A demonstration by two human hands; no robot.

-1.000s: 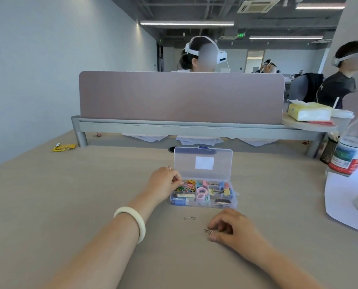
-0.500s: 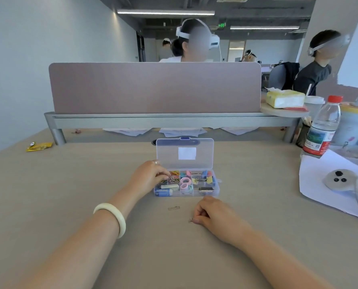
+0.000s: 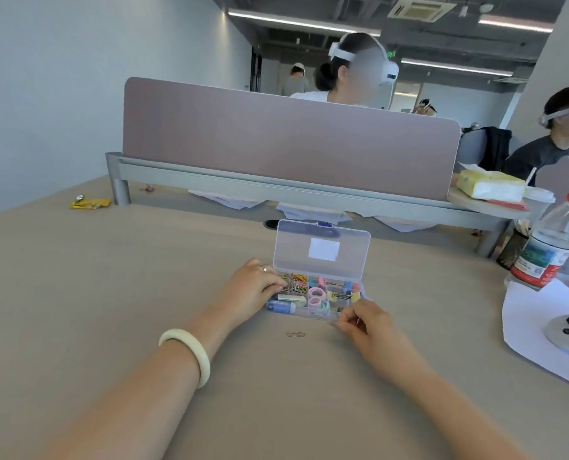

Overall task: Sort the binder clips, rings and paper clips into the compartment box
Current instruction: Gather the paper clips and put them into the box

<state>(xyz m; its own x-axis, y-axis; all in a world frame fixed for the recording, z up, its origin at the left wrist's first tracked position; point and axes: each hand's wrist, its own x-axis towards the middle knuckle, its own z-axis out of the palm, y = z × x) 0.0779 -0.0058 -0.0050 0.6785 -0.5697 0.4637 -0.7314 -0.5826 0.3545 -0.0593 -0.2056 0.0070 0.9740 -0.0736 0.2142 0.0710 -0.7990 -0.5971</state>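
The clear compartment box (image 3: 334,314) sits mid-table with its lid (image 3: 321,250) standing open. Its cells hold coloured paper clips (image 3: 295,282), pink and green rings (image 3: 317,295) and binder clips (image 3: 344,295). My left hand (image 3: 253,287) holds the box's left end, fingers curled over the rim by the paper clips. My right hand (image 3: 366,323) hovers at the box's front right corner with fingertips pinched on a small paper clip, barely visible. One silver paper clip (image 3: 295,334) lies on the table just in front of the box.
A water bottle (image 3: 548,250), a mesh holder (image 3: 512,250), a white sheet (image 3: 538,313) and a grey round device (image 3: 568,332) crowd the right. A mauve partition (image 3: 289,137) walls the far edge, with people behind it. A yellow wrapper (image 3: 89,203) lies far left.
My right hand has lifted off the table, taking the clip that lay under its fingertips, and moved up to the box's front right corner. My left hand stays at the box.
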